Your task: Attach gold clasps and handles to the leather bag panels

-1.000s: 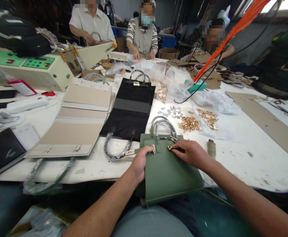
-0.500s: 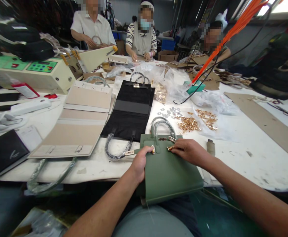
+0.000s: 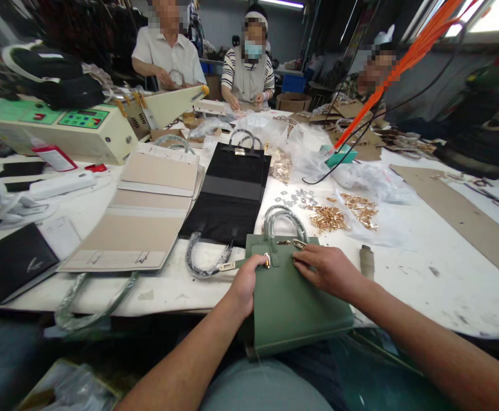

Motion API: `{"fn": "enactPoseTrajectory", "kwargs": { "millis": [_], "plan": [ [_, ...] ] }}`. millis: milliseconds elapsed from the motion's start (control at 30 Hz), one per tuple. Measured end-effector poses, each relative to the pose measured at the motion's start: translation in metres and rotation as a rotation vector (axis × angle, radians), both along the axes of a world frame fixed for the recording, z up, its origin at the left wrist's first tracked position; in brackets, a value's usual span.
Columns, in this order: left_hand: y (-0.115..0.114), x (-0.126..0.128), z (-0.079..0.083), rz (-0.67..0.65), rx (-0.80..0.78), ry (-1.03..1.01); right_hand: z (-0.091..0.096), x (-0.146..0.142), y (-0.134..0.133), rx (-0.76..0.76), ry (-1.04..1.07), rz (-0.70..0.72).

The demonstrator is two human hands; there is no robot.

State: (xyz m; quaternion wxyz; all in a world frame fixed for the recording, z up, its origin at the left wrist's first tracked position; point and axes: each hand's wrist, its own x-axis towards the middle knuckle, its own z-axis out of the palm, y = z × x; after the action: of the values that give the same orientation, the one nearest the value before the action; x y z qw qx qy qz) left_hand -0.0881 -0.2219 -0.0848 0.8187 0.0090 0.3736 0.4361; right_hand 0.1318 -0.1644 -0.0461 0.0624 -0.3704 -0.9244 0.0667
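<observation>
A green handbag [image 3: 294,302] lies on the near table edge, its wrapped handles [image 3: 284,220] pointing away from me. My left hand [image 3: 246,281] grips the bag's left edge, thumb beside the gold clasp [image 3: 267,260]. My right hand [image 3: 324,267] rests on the bag's top flap, fingers pinched on a small gold fitting [image 3: 297,245] at the strap. Both forearms reach in from below.
A black bag [image 3: 228,191] and a beige bag [image 3: 140,220] lie opened flat to the left. Gold hardware pieces [image 3: 337,214] and plastic bags sit beyond the green bag. A cream machine [image 3: 69,128] stands far left. Three people work at the table's far side. A small tool [image 3: 366,260] lies right of my hand.
My right hand has slid slightly left along the bag's flap toward the clasp. The camera view shifted a little; my left hand keeps its grip.
</observation>
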Motion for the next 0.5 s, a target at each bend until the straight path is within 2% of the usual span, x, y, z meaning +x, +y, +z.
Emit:
{"fn": "enactPoseTrajectory", "kwargs": {
  "millis": [267, 433, 500],
  "plan": [
    [-0.002, 0.004, 0.005, 0.007, 0.009, 0.099, -0.011, -0.007, -0.007, 0.114, -0.030, -0.061],
    [-0.005, 0.006, 0.007, 0.039, 0.009, 0.115, -0.001, -0.003, -0.004, 0.044, -0.109, 0.061],
    [-0.006, 0.006, 0.007, 0.048, 0.014, 0.110, 0.002, -0.004, -0.002, 0.033, -0.137, 0.068]
  ]
}}
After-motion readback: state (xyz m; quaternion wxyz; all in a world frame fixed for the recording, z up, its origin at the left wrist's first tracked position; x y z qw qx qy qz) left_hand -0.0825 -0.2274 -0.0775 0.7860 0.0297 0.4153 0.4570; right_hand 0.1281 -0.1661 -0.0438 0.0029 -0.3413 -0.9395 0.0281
